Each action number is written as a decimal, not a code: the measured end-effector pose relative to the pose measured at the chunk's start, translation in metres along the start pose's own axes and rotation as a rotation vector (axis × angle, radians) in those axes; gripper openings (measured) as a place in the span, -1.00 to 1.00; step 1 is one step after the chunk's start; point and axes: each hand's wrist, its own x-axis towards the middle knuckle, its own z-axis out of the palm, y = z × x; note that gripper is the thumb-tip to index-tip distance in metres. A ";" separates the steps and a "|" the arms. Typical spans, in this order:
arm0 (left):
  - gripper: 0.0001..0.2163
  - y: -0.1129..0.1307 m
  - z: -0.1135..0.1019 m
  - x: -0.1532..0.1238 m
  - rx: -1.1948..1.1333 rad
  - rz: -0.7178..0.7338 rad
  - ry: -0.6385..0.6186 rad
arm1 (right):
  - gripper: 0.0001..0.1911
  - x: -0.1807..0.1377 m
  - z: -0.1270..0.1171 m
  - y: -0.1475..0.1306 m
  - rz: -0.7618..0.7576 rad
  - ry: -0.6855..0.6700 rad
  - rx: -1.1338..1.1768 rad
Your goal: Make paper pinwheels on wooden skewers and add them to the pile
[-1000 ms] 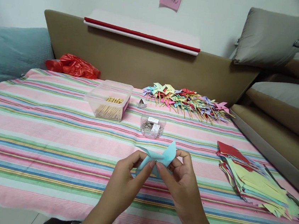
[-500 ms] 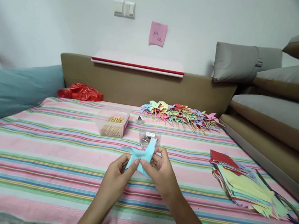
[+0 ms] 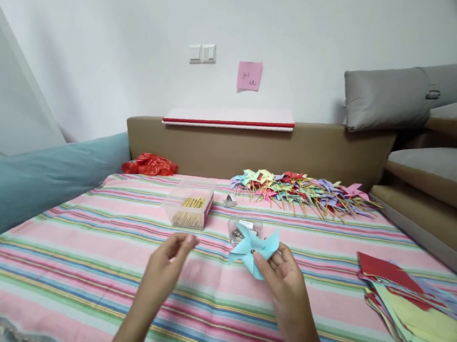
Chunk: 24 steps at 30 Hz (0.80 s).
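A light blue paper pinwheel (image 3: 265, 245) is pinched between the thumb and fingers of my right hand (image 3: 283, 274). Its folded tips meet at the centre, where a small dark fastener shows beside my thumb. Apart from it, to the left, my left hand (image 3: 168, 260) hovers over the striped cloth with thumb and fingers curled together and nothing visible in them. Just behind the pinwheel sits a clear container (image 3: 242, 229) of small metal pieces, partly hidden by the paper. A clear plastic box (image 3: 189, 210) of wooden sticks stands beyond my left hand.
Finished pinwheels on sticks (image 3: 300, 192) lie heaped at the back right. Stacked coloured paper (image 3: 413, 315) is at the right. A small grey piece (image 3: 230, 201) lies near the box. A red plastic bag (image 3: 151, 164), a blue bolster (image 3: 48, 174) and cushions (image 3: 391, 95) border the cloth.
My left hand has let go of the pinwheel and drawn away to the left. The right hand still holds it, now further right. The view has turned left and tilted up.
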 end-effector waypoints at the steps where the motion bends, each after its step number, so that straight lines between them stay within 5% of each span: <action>1: -0.66 0.003 -0.010 0.006 0.012 0.000 0.079 | -0.42 0.000 0.002 -0.001 0.013 0.010 0.038; 4: -0.62 0.018 -0.033 0.024 0.114 0.002 0.228 | -0.41 -0.002 0.008 -0.002 0.088 0.017 0.117; 11: -0.66 0.056 -0.024 0.103 0.751 0.066 0.118 | -0.44 -0.008 0.002 -0.006 0.225 0.037 0.232; 17: -0.70 0.021 -0.011 0.203 1.035 -0.187 -0.145 | -0.49 0.000 -0.009 0.006 0.237 0.016 0.253; 24: -0.68 -0.028 0.002 0.247 1.161 -0.373 -0.364 | -0.46 0.013 -0.021 0.020 0.283 0.071 0.229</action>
